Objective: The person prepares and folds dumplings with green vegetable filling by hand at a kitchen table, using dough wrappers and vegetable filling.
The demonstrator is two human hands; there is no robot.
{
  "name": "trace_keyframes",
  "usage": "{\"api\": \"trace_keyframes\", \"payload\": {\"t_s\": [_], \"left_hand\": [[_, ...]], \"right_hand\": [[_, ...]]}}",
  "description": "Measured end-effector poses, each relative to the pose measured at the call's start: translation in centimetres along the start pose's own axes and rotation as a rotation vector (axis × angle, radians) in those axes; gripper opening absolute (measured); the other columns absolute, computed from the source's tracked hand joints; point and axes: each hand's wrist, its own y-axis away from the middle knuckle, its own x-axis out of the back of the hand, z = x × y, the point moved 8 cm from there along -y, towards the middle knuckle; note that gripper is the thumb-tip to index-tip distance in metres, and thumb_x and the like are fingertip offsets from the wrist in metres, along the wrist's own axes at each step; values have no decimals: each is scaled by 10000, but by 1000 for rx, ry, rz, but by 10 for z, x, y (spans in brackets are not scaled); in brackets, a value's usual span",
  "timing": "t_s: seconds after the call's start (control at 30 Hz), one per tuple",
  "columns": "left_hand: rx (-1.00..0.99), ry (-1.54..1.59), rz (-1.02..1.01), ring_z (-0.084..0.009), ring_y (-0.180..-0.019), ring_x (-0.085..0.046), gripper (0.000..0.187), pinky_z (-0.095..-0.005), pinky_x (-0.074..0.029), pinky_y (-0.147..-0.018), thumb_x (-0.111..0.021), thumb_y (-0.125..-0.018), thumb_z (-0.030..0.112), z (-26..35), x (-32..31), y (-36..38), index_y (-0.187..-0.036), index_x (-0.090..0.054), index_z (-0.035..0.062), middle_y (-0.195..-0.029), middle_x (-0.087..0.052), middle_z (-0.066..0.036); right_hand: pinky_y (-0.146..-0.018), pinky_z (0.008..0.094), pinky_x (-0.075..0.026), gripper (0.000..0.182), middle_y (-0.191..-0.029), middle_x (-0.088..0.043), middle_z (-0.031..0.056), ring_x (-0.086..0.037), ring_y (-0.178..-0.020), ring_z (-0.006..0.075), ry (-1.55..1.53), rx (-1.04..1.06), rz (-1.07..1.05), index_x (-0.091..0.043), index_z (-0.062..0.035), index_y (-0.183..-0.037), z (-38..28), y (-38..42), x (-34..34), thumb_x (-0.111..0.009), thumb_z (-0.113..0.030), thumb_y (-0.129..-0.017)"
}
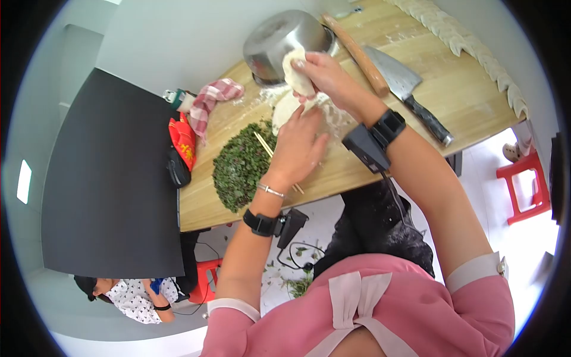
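My right hand [316, 72] pinches a pale oval piece of dough [294, 72] in the air, close to an upturned steel bowl [278, 43]. Below it, my left hand [301, 143] has its fingers spread over floured dough [284, 112] on the wooden table [202, 205]; whether it grips any of that dough is not visible. Beside my left wrist lies a heap of chopped green leaves [241, 163], with chopsticks [263, 144] across its edge.
A rolling pin [357, 55] and a cleaver [395, 74] lie to the right. Folded dough pieces [470, 44] line the far right edge. A checked cloth [213, 101] and red packet [182, 141] are at left. Another person [134, 300] sits beyond a dark partition.
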Motion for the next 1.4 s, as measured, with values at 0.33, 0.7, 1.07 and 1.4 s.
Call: {"api": "trace_keyframes", "payload": {"t_s": [0.33, 0.7, 1.07, 1.4], "left_hand": [[493, 831, 354, -57, -606, -471, 353, -209, -358, -538, -495, -957, 341, -71, 51, 7, -789, -595, 47, -669, -523, 24], [376, 882, 258, -30, -568, -321, 303, -223, -276, -491, -555, -921, 212, -81, 36, 20, -675, -484, 51, -625, -384, 80], [496, 1093, 351, -39, -540, -327, 406, -204, -223, -480, -420, -971, 419, -86, 32, 45, -702, -482, 121, -606, -401, 55], [382, 965, 402, -10, -600, -376, 226, -170, -291, -532, -478, -976, 233, -78, 23, 47, -831, -566, 84, -708, -485, 67]], "right_hand": [[-454, 221, -484, 260, -781, -625, 40, -599, -610, 87, 136, -218, -439, -578, -23, -1002, 34, 24, -50, -490, -263, -956], [-447, 218, -463, 284, -733, -613, 39, -587, -572, 100, 269, -340, -627, -597, -30, -944, 37, 45, -64, -541, -308, -925], [-459, 224, -476, 280, -733, -622, 31, -590, -551, 102, 215, -317, -548, -596, -36, -933, 37, 41, -63, -530, -308, -936], [-502, 248, -518, 325, -826, -644, 74, -630, -631, 136, 206, -313, -619, -587, -10, -1005, 41, 45, -66, -489, -315, -950]]}}
